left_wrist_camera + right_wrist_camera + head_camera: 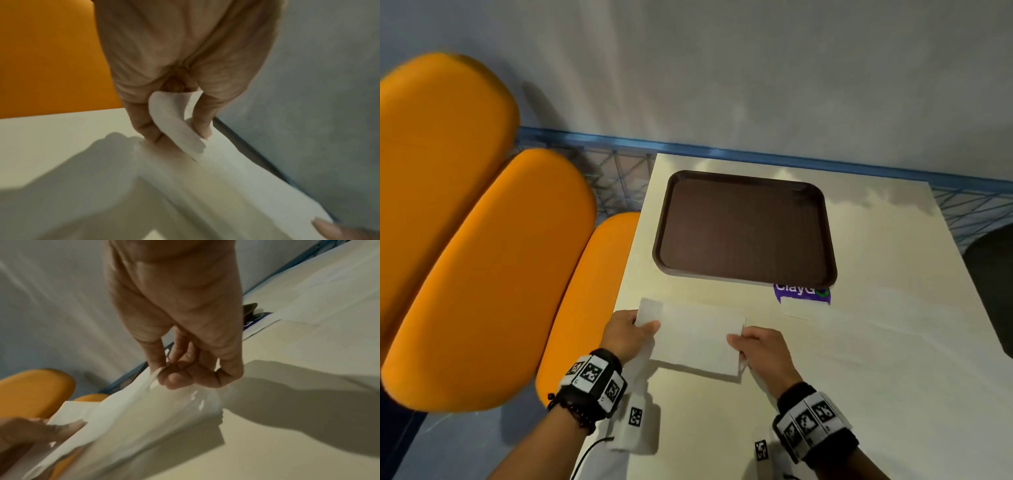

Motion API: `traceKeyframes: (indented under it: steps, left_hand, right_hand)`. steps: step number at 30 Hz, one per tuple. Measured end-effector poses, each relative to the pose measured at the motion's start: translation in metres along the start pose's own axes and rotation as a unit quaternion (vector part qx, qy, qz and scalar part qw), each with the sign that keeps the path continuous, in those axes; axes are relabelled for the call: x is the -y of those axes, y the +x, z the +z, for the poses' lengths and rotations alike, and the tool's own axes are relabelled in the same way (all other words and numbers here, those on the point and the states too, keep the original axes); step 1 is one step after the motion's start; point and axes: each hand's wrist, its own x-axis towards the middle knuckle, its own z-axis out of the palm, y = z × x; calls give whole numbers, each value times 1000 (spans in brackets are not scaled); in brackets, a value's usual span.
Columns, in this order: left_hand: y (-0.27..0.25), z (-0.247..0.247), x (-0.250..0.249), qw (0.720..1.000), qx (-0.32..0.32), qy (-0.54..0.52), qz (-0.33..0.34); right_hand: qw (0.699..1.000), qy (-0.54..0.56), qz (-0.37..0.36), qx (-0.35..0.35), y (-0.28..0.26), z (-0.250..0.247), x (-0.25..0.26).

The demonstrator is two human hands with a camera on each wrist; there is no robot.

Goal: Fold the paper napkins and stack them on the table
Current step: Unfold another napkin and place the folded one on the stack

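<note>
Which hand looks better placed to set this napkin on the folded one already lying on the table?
Probably the right hand: it pinches the napkin on the side nearer the folded napkin; the left hand is farther off.

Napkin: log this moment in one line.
napkin lifted off table | left hand pinches | right hand pinches | tray bare

Head view: high above the table (859,359), facing down and forward toward its far edge and the wall. Left wrist view: very close, looking along the left hand (180,65) toward the table's left edge. Right wrist view: equally close, along the right hand (176,318), facing leftward. All three share the napkin (698,339) near the front edge.
</note>
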Motion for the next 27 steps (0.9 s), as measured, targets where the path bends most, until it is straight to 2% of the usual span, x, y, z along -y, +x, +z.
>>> traceKeyframes:
  steps: [3,6,12,14,15,17,18,19,21,22,25,27]
  left_hand:
    - [13,5,5,997,-51,63,11]
    - [23,5,11,991,-86,99,19]
    - [30,8,8,990,-102,86,44]
    - [24,11,7,980,-142,118,74]
    - [22,14,9,966,-161,165,117]
    - [16,25,12,924,-130,258,252]
    - [13,31,13,900,-84,298,308]
    - [12,39,12,880,-28,334,336]
    - [15,48,15,855,60,410,311]
    - [19,50,19,849,80,440,281]
    - [24,50,24,822,92,512,232]
    - [17,50,18,814,88,526,231]
  right_hand:
    - [997,-14,29,-72,21,19,-9]
    - [990,-47,15,-130,31,26,-10]
    - [982,-96,15,-160,37,23,-14]
    - [969,-156,-39,-187,28,24,-15]
    - [952,-209,-99,-202,25,26,-16]
    - [899,-346,-212,-165,14,38,-14]
    - [875,-403,-241,-115,12,45,-14]
    - [861,-443,-242,-66,13,50,-17]
    - [858,-472,-204,-2,15,52,-23]
    - [860,-473,-192,13,17,51,-27]
    - [855,-478,-201,23,14,42,-29]
    - [873,-439,-209,26,8,31,-23]
